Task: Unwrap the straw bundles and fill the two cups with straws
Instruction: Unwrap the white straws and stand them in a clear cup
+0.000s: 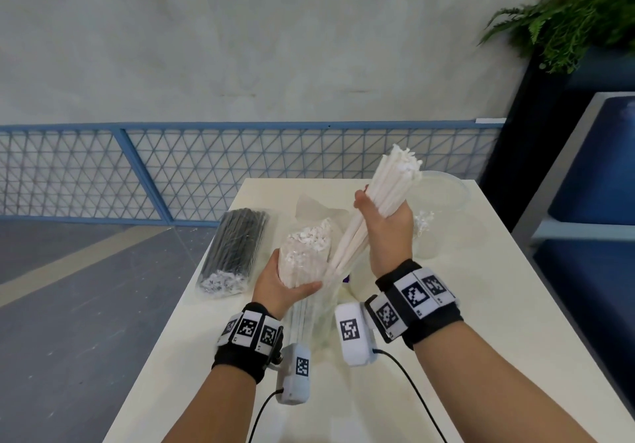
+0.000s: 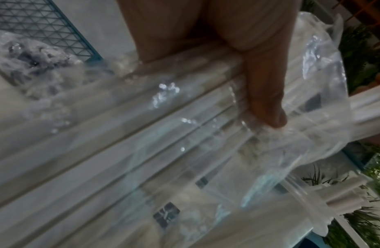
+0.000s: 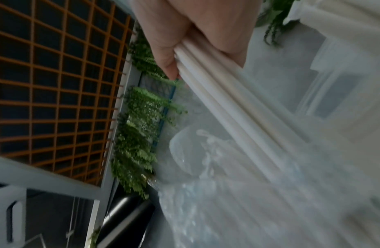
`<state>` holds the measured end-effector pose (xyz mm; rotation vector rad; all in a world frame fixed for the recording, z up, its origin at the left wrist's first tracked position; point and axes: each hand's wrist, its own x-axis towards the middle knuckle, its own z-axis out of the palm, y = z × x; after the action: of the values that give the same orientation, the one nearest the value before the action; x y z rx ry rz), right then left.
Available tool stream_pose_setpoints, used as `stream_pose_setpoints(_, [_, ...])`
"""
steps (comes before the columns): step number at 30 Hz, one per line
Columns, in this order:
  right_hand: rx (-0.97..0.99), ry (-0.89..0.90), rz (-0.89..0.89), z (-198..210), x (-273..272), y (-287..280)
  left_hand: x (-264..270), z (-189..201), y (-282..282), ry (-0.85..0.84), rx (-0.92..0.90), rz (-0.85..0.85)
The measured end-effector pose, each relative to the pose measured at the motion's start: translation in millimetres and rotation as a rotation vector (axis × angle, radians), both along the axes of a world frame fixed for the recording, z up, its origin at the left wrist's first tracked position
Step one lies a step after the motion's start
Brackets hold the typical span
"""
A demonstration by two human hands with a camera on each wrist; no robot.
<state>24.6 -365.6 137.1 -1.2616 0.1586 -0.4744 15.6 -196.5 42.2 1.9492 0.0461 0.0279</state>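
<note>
With the right hand (image 1: 390,233) fisted round white straws (image 1: 385,181), draw them straight clear while the left hand (image 1: 281,279) clamps the plastic bag (image 1: 305,253) beside it.

A café-like indoor corner: pale table (image 1: 464,305), blue mesh railing (image 1: 206,167), potted fern (image 1: 577,13), bare concrete wall.

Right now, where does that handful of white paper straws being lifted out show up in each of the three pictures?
Head: handful of white paper straws right of centre, gripped by the right hand.
Left wrist: at the right edge.
Right wrist: running diagonally from the top centre.
Shared landmark: the clear plastic wrapper.
</note>
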Motion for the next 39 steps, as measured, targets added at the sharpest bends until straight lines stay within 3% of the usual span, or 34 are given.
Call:
stream_pose_setpoints(8, [0.303,-0.078,-0.091,20.2,7.8,-35.4,-0.2,-1.3,7.0,0.047,-0.12,0.085])
stream_pose_setpoints(13, [0.391,-0.064,-0.107,13.6,7.5,-44.5,-0.2,4.7,1.0,0.022,-0.164,0.104])
stream_pose_setpoints(17, [0.436,-0.101,-0.235,24.0,2.4,-57.4,0.9,5.2,-2.4,0.01,-0.232,0.123])
stream_pose_setpoints(22, [0.214,-0.201,-0.32,34.0,6.0,-69.4,3.4,4.2,-6.0,0.007,-0.244,0.138])
stream_pose_setpoints(34, [-0.351,0.146,-0.197,-21.6,24.6,-64.8,2.1,3.7,-14.8,0.045,-0.245,0.056])
stream_pose_setpoints(37, [-0.607,0.148,-0.238,-39.5,26.8,-67.2,1.4,5.5,-14.1,0.023,-0.258,0.057])
stream_pose_setpoints(39, [-0.619,0.145,-0.237,-45.9,27.0,-66.9,1.0,7.1,-14.1,0.015,-0.26,0.044])
